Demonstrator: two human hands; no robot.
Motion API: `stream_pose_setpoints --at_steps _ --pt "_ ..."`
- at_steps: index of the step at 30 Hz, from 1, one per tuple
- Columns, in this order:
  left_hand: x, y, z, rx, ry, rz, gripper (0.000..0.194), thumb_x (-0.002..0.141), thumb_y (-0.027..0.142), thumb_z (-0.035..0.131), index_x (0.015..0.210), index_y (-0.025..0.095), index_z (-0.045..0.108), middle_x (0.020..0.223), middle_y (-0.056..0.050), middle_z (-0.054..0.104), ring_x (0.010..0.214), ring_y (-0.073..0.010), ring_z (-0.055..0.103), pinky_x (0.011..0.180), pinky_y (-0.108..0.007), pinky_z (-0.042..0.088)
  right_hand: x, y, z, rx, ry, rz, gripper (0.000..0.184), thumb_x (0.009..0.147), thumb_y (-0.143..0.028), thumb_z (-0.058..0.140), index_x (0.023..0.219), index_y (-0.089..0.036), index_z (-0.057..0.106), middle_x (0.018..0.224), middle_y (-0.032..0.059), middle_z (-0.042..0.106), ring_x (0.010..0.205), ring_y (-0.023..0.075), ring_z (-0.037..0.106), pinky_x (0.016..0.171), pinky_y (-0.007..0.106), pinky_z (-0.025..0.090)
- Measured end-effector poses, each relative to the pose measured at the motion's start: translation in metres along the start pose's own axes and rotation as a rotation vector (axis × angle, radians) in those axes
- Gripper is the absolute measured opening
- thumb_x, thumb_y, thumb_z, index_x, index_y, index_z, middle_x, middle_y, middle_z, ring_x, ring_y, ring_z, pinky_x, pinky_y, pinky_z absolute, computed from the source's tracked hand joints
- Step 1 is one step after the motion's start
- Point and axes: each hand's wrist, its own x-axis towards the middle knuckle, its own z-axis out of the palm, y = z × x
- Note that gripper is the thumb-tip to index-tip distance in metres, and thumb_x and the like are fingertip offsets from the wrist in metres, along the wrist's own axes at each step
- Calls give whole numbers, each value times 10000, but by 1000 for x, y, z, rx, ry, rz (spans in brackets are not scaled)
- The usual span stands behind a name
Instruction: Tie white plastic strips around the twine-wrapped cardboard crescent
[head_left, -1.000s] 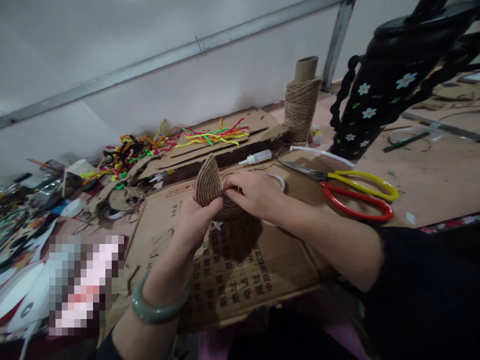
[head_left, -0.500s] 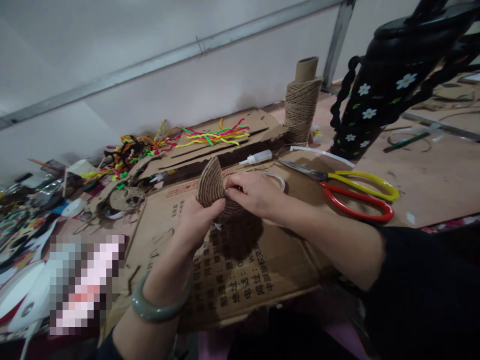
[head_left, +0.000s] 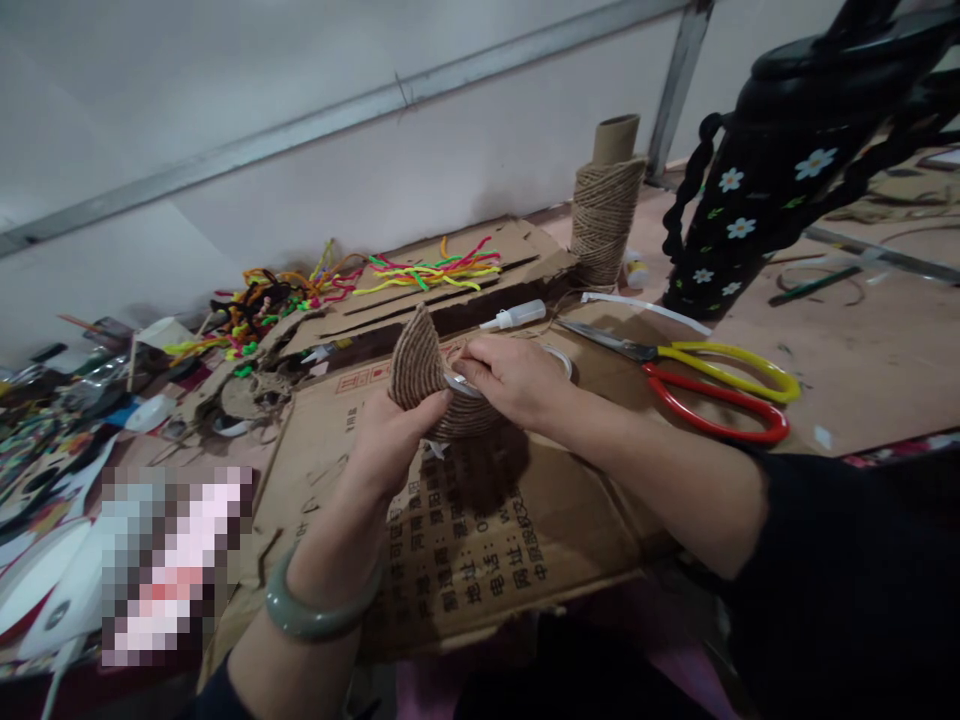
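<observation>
A twine-wrapped piece (head_left: 417, 370) with coiled brown rows rises to a point on its left side; its lower part curves to the right. My left hand (head_left: 397, 430) is closed around its left side, thumb across the front. Closed in a pinch, my right hand (head_left: 510, 375) is at the upper edge, where a narrow white strip (head_left: 459, 384) shows by the fingertips. A white loop (head_left: 561, 360) shows behind my right hand; whether it joins the strip I cannot tell. Beneath both hands lies a printed cardboard sheet (head_left: 480, 570).
Scissors (head_left: 675, 375) with red and yellow handles lie at right. A small glue bottle (head_left: 517, 315), a twine spool (head_left: 606, 215) and pipe cleaners (head_left: 427, 270) are behind. A black flowered tumbler (head_left: 780, 190) stands at back right; clutter (head_left: 142, 390) fills the left.
My right fingers have shifted slightly at the upper edge, and the white strip there has come into view. My left hand keeps its hold on the twine-wrapped piece.
</observation>
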Motion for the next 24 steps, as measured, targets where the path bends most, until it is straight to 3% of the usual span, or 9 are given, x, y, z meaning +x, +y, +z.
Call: stream_pose_setpoints --at_steps 8,15,20,24 --pt "1 0 0 -51 73 14 200 592 241 750 737 125 677 684 -15 638 654 -147 582 635 -267 480 -1 -2 2 -91 -123 -96 333 938 -319 361 890 -170 655 899 62 698 783 176 600 645 290 320" --pt "1 3 1 -59 81 13 175 557 226 754 667 130 657 634 -13 624 611 -144 569 578 -252 459 -2 -3 -1 -135 -194 -79 343 935 -316 359 894 -178 670 925 81 716 816 202 629 642 301 339" --pt "3 0 -1 -98 112 -8 222 561 238 758 720 111 671 694 -26 660 620 -141 582 608 -256 476 -2 -1 2 -59 -102 -93 337 940 -351 365 1084 -188 622 1070 79 698 906 218 637 696 307 375" --pt "5 -4 -3 -158 117 -6 237 553 222 769 723 93 665 695 -29 663 626 -138 582 630 -259 479 -1 0 2 -76 -95 -141 319 943 -317 367 983 -185 654 986 62 711 866 193 633 700 294 369"
